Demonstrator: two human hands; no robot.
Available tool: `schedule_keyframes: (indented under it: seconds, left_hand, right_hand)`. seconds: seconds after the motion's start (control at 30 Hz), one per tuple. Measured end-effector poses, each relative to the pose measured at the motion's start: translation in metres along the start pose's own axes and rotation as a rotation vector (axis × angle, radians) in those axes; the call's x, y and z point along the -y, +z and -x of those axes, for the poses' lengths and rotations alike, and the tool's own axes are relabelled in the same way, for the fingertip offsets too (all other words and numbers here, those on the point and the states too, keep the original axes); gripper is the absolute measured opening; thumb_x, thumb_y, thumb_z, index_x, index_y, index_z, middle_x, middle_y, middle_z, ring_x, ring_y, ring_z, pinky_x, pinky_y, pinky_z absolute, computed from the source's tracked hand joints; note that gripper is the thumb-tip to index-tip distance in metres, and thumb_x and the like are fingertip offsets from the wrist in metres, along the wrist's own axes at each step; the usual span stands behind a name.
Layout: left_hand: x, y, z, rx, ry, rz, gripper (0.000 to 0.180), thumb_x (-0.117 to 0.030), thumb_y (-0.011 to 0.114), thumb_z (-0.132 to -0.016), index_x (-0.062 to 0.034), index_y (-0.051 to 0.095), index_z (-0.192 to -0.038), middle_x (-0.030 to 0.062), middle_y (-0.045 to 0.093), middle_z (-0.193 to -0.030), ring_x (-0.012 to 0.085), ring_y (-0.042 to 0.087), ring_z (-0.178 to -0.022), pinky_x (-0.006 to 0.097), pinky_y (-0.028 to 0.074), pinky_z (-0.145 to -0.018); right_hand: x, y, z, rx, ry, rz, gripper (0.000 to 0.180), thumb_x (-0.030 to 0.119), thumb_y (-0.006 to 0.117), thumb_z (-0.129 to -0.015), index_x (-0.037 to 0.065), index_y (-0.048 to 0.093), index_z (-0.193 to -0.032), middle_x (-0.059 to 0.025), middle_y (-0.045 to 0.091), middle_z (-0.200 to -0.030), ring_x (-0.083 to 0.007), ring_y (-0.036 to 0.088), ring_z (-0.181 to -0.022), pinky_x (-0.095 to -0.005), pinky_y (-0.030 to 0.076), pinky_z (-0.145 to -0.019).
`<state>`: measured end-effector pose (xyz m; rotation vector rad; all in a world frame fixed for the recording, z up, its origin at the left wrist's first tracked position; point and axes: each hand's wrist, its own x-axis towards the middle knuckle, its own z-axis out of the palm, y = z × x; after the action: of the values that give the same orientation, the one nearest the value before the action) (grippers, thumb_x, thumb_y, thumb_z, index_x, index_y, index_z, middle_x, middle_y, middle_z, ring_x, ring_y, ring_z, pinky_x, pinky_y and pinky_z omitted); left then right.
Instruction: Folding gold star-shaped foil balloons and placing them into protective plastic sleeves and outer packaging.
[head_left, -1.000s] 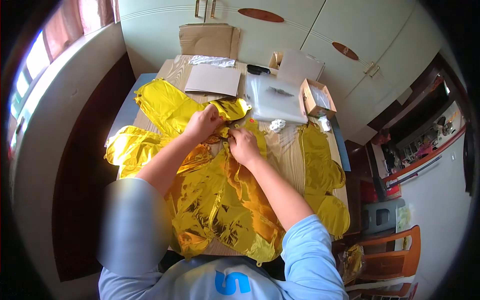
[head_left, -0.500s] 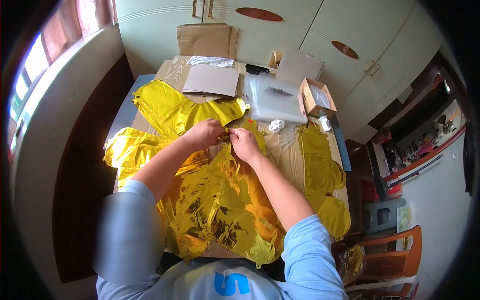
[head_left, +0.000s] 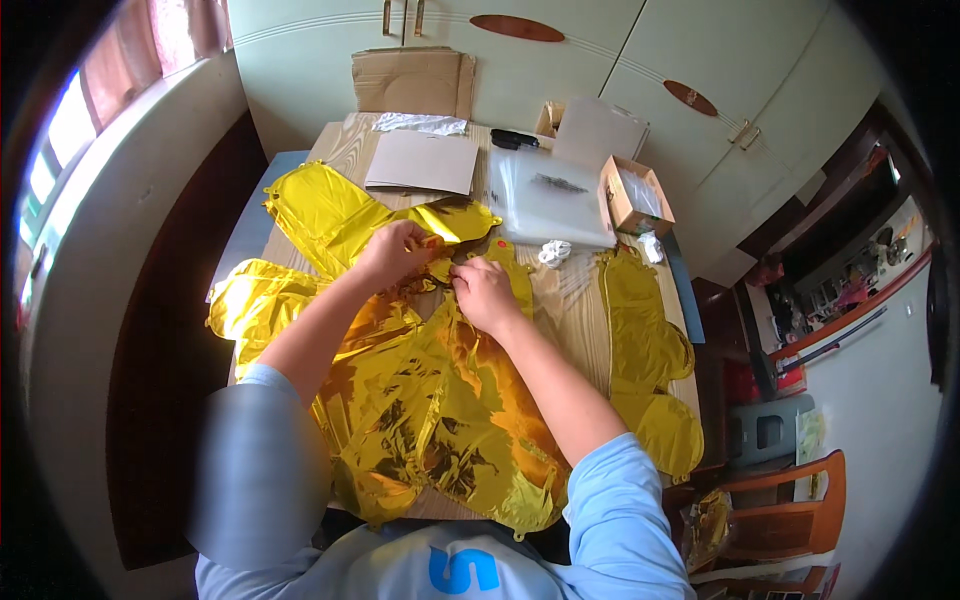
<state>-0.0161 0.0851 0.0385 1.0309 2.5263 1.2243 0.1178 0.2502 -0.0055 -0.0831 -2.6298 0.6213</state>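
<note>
Flat gold foil balloons cover much of the table. A large foil balloon (head_left: 440,420) spreads from the front edge up to both hands. At its far end my left hand (head_left: 392,254) is closed on a crumpled piece of the gold foil. My right hand (head_left: 487,294) pinches the foil just to the right and slightly nearer me. The exact bit between its fingertips is hidden. Beyond the hands lies another gold foil balloon (head_left: 325,215), and one more foil balloon (head_left: 645,330) rests along the right side of the table.
On the far side of the wooden table (head_left: 570,310) are grey card sheets (head_left: 423,162), clear plastic bags (head_left: 540,205), a black object (head_left: 515,139) and a small cardboard box (head_left: 637,197). A crumpled white wad (head_left: 554,253) sits near the middle. A wooden chair (head_left: 790,520) stands at right.
My left hand has moved a little left and away from my right hand, drawing gold foil with it. My right hand stays nearly in place, its fingers slightly shifted.
</note>
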Motion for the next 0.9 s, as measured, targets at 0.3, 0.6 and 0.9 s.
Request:
schedule_keyframes:
  seconds: [0.3, 0.6, 0.9]
  left_hand:
    - [0.011, 0.02, 0.005, -0.191, 0.14, -0.504, 0.025, -0.027, 0.062, -0.086, -0.0064, 0.066, -0.099, 0.0177, 0.07, -0.097, 0.0367, 0.067, -0.092, 0.049, 0.051, -0.081]
    - [-0.008, -0.049, -0.022, -0.302, 0.154, -0.256, 0.024, -0.026, 0.058, -0.097, -0.004, 0.067, -0.098, 0.0252, 0.069, -0.087, 0.046, 0.067, -0.083, 0.053, 0.054, -0.074]
    - [0.0, -0.063, -0.027, -0.311, 0.118, -0.163, 0.024, -0.026, 0.06, -0.097, -0.0061, 0.07, -0.105, 0.0244, 0.07, -0.095, 0.0466, 0.065, -0.09, 0.051, 0.054, -0.078]
  right_hand:
    - [0.023, -0.008, -0.007, 0.033, -0.19, 0.343, 0.016, 0.009, 0.061, -0.081, 0.001, 0.074, -0.085, -0.0133, 0.066, -0.101, -0.033, 0.056, -0.105, -0.0439, 0.039, -0.104]
    - [0.036, -0.01, -0.024, -0.099, -0.387, 0.324, 0.015, 0.011, 0.06, -0.078, 0.002, 0.072, -0.08, -0.0125, 0.066, -0.091, -0.0308, 0.059, -0.093, -0.0429, 0.045, -0.091]
    - [0.032, 0.013, -0.051, 0.191, 0.114, 0.246, 0.057, 0.046, 0.066, -0.09, 0.011, 0.058, -0.135, -0.0187, 0.051, -0.142, -0.0399, 0.047, -0.131, -0.0525, 0.034, -0.113]
